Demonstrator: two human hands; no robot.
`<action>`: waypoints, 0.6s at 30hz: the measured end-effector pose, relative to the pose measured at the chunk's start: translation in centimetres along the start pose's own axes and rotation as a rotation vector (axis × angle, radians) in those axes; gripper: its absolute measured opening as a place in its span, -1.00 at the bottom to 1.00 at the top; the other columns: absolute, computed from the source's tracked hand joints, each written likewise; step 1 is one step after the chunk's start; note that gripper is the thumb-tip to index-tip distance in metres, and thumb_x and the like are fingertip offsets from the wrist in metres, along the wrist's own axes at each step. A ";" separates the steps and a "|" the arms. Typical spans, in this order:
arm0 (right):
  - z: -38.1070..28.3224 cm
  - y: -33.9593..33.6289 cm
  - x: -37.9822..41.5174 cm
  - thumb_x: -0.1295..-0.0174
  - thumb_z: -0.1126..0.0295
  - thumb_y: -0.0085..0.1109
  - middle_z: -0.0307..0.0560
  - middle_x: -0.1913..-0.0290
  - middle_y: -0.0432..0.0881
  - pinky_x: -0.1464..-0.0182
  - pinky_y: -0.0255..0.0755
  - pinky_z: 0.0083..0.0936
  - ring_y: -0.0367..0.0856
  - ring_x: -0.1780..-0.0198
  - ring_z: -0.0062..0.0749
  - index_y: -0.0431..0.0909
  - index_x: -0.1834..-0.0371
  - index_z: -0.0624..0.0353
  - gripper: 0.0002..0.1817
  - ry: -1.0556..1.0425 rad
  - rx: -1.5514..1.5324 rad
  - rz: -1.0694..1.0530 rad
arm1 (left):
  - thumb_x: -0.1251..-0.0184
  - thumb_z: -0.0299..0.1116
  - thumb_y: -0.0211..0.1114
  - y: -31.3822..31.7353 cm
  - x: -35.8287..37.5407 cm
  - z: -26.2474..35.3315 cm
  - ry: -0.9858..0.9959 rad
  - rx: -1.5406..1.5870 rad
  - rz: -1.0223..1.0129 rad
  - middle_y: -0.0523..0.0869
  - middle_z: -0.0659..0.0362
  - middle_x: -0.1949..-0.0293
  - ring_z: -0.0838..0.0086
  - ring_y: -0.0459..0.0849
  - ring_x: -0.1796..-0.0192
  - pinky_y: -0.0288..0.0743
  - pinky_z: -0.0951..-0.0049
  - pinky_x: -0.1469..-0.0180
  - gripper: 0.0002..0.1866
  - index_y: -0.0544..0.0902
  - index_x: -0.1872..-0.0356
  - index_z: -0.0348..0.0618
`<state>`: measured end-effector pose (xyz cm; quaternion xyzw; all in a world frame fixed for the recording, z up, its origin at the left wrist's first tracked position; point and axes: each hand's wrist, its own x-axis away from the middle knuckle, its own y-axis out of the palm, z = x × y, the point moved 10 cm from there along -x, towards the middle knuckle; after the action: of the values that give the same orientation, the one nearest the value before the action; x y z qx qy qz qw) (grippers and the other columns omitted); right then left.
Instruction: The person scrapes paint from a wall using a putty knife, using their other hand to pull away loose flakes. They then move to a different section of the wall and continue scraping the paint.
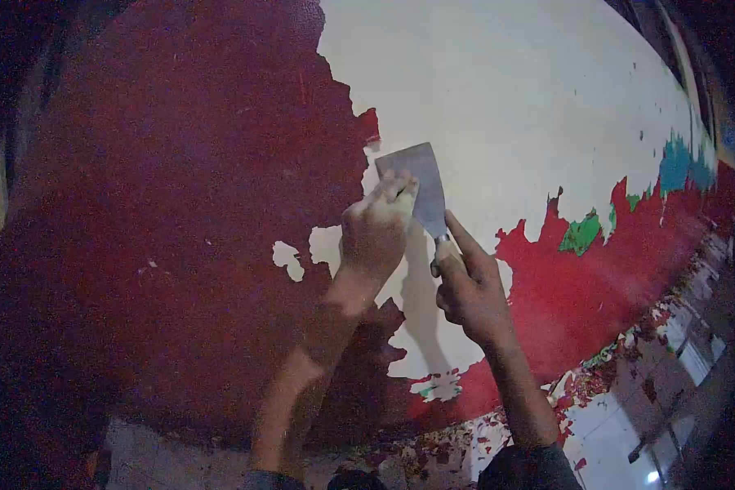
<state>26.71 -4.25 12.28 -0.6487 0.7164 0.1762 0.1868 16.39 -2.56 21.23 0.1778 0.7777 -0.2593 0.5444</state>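
Note:
My right hand (472,296) is wrapped round the handle of a paint scraper (423,180), with the index finger stretched along its side. The scraper's wide metal blade points up and left, over bared pale wall near the edge of the dark red paint (220,163). My left hand (377,229) is closed, its bent fingers in front of the blade's left side. Whether those fingers grip the blade or a paint flake is hidden. Ragged paint borders the pale bare patch (498,98) around both hands.
Brighter red paint (580,286) covers the lower right, with green (581,234) and blue-green (683,167) remnants along its upper border. Paint flakes (580,384) litter the pale tiled floor (600,433) below the wall's edge. A small bare spot (288,260) lies left of my hands.

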 end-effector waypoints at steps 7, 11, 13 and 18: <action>-2.0 1.0 -1.6 -0.29 0.39 -0.09 -0.19 0.46 0.47 0.68 0.30 -0.64 0.36 0.66 -0.65 0.09 -0.40 0.05 -0.43 -0.064 -0.005 -0.013 | -0.09 -0.49 0.13 -0.5 -1.2 -0.4 0.011 -0.001 -0.009 0.66 0.03 0.09 0.21 0.66 0.06 0.60 0.33 0.08 -0.75 0.64 0.19 -0.23; -2.8 1.2 -2.4 -0.28 0.40 -0.09 -0.19 0.47 0.47 0.66 0.32 -0.62 0.37 0.66 -0.65 0.11 -0.39 0.10 -0.43 -0.088 0.010 -0.016 | -0.08 -0.51 0.13 -1.0 -2.0 -0.8 0.012 -0.047 0.055 0.66 0.01 0.09 0.16 0.65 0.06 0.59 0.33 0.07 -0.74 0.64 0.17 -0.23; -3.4 0.9 -2.5 -0.28 0.41 -0.09 -0.19 0.48 0.47 0.65 0.33 -0.61 0.37 0.66 -0.65 0.11 -0.39 0.11 -0.43 -0.118 0.042 -0.017 | -0.07 -0.51 0.14 -1.7 -2.8 -1.1 -0.023 -0.032 0.094 0.65 0.00 0.08 0.16 0.64 0.02 0.59 0.33 0.07 -0.72 0.63 0.15 -0.23; -2.8 0.6 -1.4 -0.30 0.29 -0.06 -0.27 0.44 0.42 0.70 0.20 -0.71 0.28 0.67 -0.72 0.12 -0.39 0.04 -0.43 -0.063 0.068 -0.024 | 0.03 -0.49 0.18 -1.1 -1.2 -0.9 -0.091 0.008 0.065 0.64 0.04 0.05 0.22 0.61 -0.03 0.54 0.31 0.00 -0.64 0.63 0.10 -0.17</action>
<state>26.17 -4.38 15.38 -0.6446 0.7080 0.1698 0.2330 15.48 -2.89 22.90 0.1934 0.7448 -0.2524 0.5867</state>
